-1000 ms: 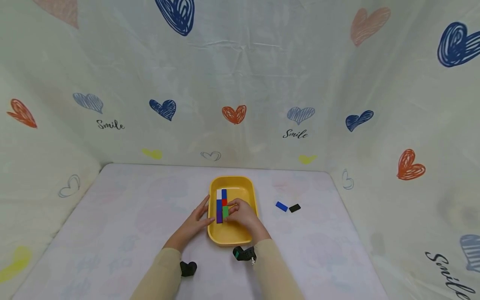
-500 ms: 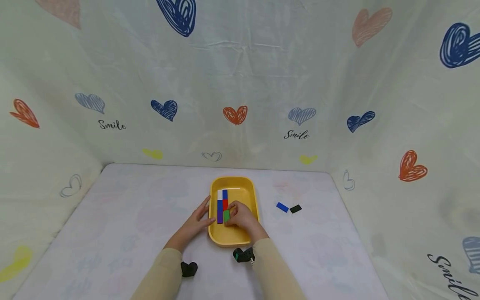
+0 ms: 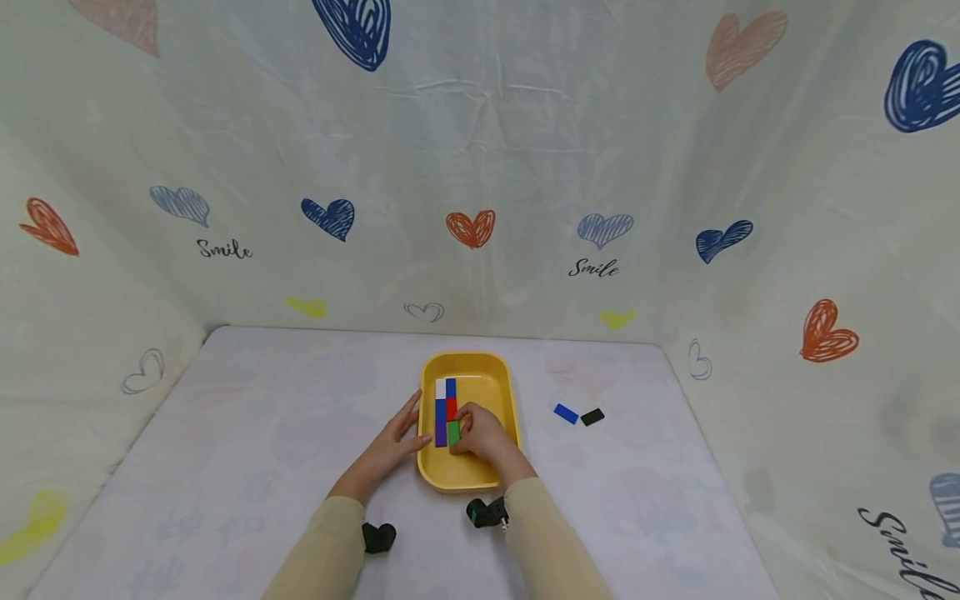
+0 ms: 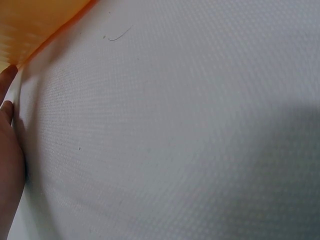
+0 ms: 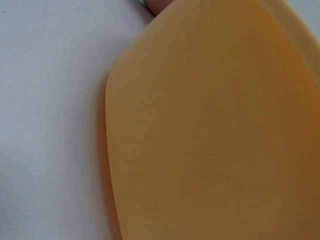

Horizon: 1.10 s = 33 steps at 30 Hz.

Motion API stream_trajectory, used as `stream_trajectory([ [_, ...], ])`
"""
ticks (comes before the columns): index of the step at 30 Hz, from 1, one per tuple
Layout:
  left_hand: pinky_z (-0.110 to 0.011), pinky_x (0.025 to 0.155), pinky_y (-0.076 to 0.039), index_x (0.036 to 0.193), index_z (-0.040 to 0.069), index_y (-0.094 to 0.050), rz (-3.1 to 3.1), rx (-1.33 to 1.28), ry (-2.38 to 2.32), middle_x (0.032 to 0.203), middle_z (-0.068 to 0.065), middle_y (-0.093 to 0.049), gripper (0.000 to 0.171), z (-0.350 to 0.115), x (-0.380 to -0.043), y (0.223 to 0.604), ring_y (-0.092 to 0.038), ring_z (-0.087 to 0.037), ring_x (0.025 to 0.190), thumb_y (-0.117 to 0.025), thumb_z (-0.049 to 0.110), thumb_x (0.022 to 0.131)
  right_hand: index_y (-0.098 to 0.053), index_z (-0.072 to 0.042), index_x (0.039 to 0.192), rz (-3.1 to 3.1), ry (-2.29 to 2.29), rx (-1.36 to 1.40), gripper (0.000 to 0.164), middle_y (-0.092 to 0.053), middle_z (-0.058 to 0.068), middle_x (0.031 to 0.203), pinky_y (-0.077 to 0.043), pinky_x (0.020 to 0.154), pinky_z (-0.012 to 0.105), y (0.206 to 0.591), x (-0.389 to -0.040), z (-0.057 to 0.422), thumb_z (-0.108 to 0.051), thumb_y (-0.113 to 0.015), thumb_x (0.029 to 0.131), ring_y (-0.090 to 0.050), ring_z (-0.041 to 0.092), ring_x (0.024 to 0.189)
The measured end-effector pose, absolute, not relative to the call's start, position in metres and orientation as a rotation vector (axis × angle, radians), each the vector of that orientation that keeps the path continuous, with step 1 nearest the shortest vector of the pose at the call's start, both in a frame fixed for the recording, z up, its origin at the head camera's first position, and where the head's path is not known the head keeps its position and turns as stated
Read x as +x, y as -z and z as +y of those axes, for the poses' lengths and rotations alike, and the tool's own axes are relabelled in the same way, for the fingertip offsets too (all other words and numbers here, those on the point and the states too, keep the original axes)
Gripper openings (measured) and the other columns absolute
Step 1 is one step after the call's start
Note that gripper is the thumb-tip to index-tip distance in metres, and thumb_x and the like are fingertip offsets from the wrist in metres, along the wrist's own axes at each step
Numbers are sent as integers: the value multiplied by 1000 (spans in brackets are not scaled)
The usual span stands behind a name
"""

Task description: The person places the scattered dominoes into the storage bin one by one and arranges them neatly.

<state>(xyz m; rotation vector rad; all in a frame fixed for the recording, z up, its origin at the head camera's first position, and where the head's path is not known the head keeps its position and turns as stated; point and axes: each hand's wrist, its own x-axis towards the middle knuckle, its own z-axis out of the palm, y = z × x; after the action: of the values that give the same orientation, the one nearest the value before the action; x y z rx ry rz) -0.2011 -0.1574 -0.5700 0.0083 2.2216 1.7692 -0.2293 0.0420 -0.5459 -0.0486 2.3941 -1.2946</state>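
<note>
A yellow tray (image 3: 487, 367) stands on the table with small coloured blocks in two columns along its left side. The left column shows a white block (image 3: 440, 388), a blue block (image 3: 441, 410) and a purple block (image 3: 441, 436). Beside it run a second blue block (image 3: 451, 387), a red block (image 3: 452, 408) and a green block (image 3: 453, 432). My right hand (image 3: 489, 437) reaches over the tray and pinches the green block between thumb and fingers. At the tray's left rim, my left hand (image 3: 390, 446) rests with fingers extended, thumb over the edge near the purple block.
Right of the tray, a loose blue block (image 3: 566, 413) and a black block (image 3: 592, 417) lie on the white table (image 3: 660, 517). The tray's wall (image 5: 200, 130) fills most of the right wrist view. A heart-patterned curtain (image 3: 525, 167) hangs behind the table.
My right hand has moved slightly toward me with the green block, which now lines up below the red one. More of the red block shows. The left hand keeps its place.
</note>
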Motion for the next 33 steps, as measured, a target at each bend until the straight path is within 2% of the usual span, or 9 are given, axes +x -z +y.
stream_trajectory([
  [8,-65,110,-8,157,31,-20,2230,11,-1752,151,-17,-39,86,-158,-202,571,-21,-37,144,-72,28,88,-55,-10,107,2406,1298,-75,48,-53,4,74,-41,56,25,543,-226,43,-4,-87,70,-49,17,63],
  [20,-64,111,-8,157,32,-18,2235,30,-1746,152,-17,-38,85,-157,-200,569,-19,-36,145,-70,27,90,-59,-6,100,2439,1297,-144,38,-52,5,76,-43,58,26,544,-225,44,1,-84,72,-49,18,67],
  [33,-69,108,-7,156,35,-20,2247,-45,-1714,153,-16,-37,86,-155,-201,566,-16,-39,145,-72,31,88,-60,-7,96,2440,1295,-141,33,-51,4,76,-42,60,25,547,-227,42,1,-83,73,-48,17,68],
])
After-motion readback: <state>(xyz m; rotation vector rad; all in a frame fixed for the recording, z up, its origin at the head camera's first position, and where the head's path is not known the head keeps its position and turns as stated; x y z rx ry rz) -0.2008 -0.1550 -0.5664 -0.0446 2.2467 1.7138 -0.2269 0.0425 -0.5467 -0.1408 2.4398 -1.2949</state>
